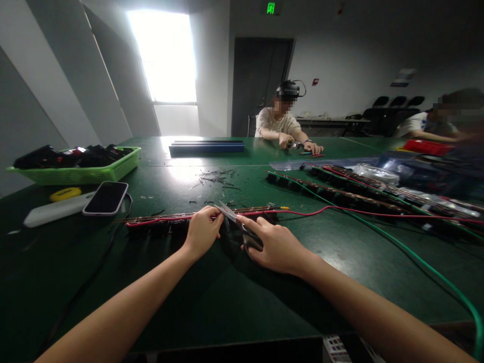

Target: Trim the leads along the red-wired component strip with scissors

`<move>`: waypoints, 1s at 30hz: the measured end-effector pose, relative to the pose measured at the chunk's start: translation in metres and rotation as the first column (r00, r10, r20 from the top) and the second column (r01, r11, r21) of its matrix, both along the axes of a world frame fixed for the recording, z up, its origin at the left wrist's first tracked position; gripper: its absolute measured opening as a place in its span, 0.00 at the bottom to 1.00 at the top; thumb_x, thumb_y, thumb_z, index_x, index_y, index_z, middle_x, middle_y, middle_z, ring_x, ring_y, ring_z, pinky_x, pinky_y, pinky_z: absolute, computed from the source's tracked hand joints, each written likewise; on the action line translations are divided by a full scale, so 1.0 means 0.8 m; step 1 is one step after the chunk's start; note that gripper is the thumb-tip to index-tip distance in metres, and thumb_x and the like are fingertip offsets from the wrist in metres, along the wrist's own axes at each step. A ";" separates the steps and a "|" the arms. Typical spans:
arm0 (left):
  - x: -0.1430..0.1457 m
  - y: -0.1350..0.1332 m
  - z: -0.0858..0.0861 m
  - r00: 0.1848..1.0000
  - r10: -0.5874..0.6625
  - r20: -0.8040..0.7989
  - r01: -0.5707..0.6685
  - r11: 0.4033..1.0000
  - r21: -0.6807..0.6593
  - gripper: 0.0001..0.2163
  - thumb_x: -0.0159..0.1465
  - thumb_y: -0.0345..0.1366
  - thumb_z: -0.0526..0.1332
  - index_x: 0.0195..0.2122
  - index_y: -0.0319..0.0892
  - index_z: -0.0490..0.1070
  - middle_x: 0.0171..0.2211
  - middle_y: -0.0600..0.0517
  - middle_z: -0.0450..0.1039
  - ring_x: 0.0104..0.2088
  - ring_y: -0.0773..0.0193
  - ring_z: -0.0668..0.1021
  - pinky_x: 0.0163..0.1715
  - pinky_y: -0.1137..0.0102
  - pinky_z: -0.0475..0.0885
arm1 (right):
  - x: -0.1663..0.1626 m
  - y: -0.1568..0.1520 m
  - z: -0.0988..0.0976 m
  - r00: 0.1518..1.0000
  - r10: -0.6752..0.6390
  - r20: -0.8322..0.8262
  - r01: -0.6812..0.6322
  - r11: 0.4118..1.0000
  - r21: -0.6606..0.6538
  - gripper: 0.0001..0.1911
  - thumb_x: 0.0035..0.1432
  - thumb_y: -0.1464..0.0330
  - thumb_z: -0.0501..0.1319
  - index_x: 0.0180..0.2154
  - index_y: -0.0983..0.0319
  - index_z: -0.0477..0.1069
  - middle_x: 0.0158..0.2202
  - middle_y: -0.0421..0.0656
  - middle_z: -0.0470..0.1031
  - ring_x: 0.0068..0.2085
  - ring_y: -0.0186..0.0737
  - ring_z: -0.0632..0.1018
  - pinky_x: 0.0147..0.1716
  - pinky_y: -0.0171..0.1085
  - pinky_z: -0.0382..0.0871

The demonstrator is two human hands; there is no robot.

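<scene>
Above the black strip (153, 227) lying left to right across the desk (223, 315), the scissors (229, 213) slant, blades pointing away and leftward, handles in the right hand's (278, 246) grip, index finger extended, while the left hand (203, 232) bends in, fingertips pinched on something indistinct.

The scissors (229, 213) are silver and black, the nearest wire (302, 215) red, the tabletop (212, 312) dark green.
</scene>
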State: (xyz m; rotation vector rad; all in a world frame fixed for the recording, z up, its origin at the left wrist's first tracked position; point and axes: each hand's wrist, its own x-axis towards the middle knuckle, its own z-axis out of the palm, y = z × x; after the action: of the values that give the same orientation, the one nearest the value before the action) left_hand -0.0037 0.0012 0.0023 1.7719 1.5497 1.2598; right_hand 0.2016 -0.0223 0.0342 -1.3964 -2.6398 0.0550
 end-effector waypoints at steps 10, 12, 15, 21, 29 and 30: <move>-0.002 0.003 -0.006 1.000 0.000 0.016 0.000 1.000 0.021 0.10 0.62 0.37 0.56 0.30 0.40 0.75 0.31 0.54 0.74 0.14 0.74 0.72 0.18 0.76 0.66 | 0.002 0.002 -0.003 0.999 0.023 0.026 -0.023 0.999 0.026 0.33 0.60 0.61 0.53 0.66 0.49 0.47 0.48 0.48 0.70 0.35 0.45 0.77 0.31 0.36 0.61; -0.002 0.004 -0.007 1.000 -0.001 0.027 0.001 1.000 0.016 0.11 0.62 0.38 0.56 0.30 0.40 0.74 0.31 0.54 0.74 0.14 0.74 0.72 0.18 0.76 0.66 | 0.002 0.002 -0.004 0.999 0.023 0.023 -0.024 0.999 0.026 0.33 0.61 0.61 0.53 0.66 0.49 0.47 0.48 0.48 0.70 0.35 0.45 0.77 0.31 0.36 0.62; -0.002 0.004 -0.007 0.999 -0.006 0.043 0.006 1.000 0.007 0.11 0.62 0.39 0.56 0.30 0.40 0.74 0.31 0.53 0.74 0.14 0.73 0.72 0.18 0.76 0.66 | 0.001 0.002 -0.003 1.000 0.017 0.023 -0.018 0.999 0.027 0.33 0.60 0.60 0.54 0.66 0.49 0.47 0.48 0.48 0.70 0.35 0.44 0.77 0.32 0.36 0.62; -0.002 0.004 -0.007 0.999 0.002 0.035 -0.002 1.000 0.007 0.11 0.62 0.39 0.56 0.29 0.40 0.74 0.28 0.55 0.73 0.14 0.73 0.73 0.19 0.76 0.66 | 0.000 0.002 -0.003 1.000 0.006 0.021 -0.006 1.000 0.024 0.33 0.60 0.60 0.54 0.65 0.48 0.48 0.49 0.47 0.70 0.36 0.44 0.77 0.32 0.36 0.62; -0.001 0.003 -0.005 1.000 0.014 0.015 -0.014 1.000 0.003 0.11 0.62 0.38 0.56 0.28 0.40 0.74 0.29 0.55 0.74 0.14 0.73 0.73 0.19 0.75 0.66 | 0.001 0.003 -0.001 1.000 0.019 -0.005 -0.019 1.000 0.006 0.33 0.60 0.63 0.54 0.65 0.50 0.50 0.49 0.47 0.72 0.37 0.45 0.78 0.33 0.36 0.64; -0.001 0.003 -0.004 1.000 0.010 0.013 -0.010 1.000 0.006 0.11 0.62 0.38 0.56 0.28 0.40 0.74 0.29 0.55 0.74 0.14 0.73 0.73 0.19 0.75 0.67 | 0.001 0.003 -0.001 1.000 0.022 -0.020 -0.022 1.000 -0.002 0.32 0.60 0.64 0.54 0.65 0.50 0.50 0.50 0.47 0.71 0.38 0.45 0.78 0.34 0.37 0.64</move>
State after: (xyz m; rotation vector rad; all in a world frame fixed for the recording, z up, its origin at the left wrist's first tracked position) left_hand -0.0046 0.0034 -0.0007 1.7578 1.5509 1.2794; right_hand 0.2023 -0.0198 0.0337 -1.3608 -2.6404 0.0744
